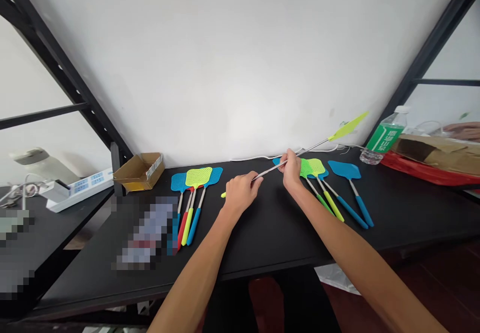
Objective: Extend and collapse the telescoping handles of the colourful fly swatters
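A yellow-green fly swatter (348,126) is held slantwise above the black table, its metal rod drawn out long and its head up at the right. My left hand (242,191) is closed round its handle end, of which only a yellow tip shows. Further up, my right hand (290,168) grips the metal rod. To the left lies a group of blue, red and yellow fly swatters (198,177). Behind my right forearm are several more, with green, yellow and blue heads (316,166). A single blue fly swatter (345,169) lies at their right.
An opened cardboard box (137,173) and a white power strip (84,188) are at the left. A plastic bottle with a green label (386,135) stands back right, beside a red-edged package (431,165). White cable (258,158) runs along the wall.
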`<action>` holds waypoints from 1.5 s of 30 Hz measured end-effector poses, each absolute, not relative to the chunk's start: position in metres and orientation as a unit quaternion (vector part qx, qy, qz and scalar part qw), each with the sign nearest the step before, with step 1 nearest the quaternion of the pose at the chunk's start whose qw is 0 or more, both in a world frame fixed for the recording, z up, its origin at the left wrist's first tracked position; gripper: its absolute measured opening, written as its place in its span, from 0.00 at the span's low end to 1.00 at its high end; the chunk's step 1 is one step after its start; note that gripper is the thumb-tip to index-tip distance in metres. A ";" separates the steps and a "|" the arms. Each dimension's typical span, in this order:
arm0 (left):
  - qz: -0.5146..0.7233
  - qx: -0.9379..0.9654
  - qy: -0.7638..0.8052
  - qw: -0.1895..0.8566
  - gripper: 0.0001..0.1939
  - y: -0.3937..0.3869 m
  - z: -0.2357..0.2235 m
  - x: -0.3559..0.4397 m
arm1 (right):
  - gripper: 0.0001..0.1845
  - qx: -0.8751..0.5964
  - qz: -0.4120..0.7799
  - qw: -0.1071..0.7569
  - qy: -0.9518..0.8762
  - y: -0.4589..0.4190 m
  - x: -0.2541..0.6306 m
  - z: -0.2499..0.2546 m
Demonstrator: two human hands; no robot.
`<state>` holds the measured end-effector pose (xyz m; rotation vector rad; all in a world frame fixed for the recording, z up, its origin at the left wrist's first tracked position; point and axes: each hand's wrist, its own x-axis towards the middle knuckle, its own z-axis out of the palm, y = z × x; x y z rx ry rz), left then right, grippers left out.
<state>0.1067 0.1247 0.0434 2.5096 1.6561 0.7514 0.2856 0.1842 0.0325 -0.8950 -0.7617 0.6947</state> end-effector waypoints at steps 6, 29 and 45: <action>0.209 0.812 0.544 0.030 0.23 0.133 0.035 0.100 | 0.24 -0.409 0.290 0.815 -0.290 0.187 0.302 0.034; 0.192 0.793 0.576 0.048 0.22 0.141 0.013 0.102 | 0.27 -0.250 0.542 0.771 -0.222 0.169 0.305 0.055; 0.217 0.772 0.585 0.118 0.23 0.130 0.019 0.118 | 0.34 -0.254 0.534 0.750 -0.297 0.160 0.286 0.063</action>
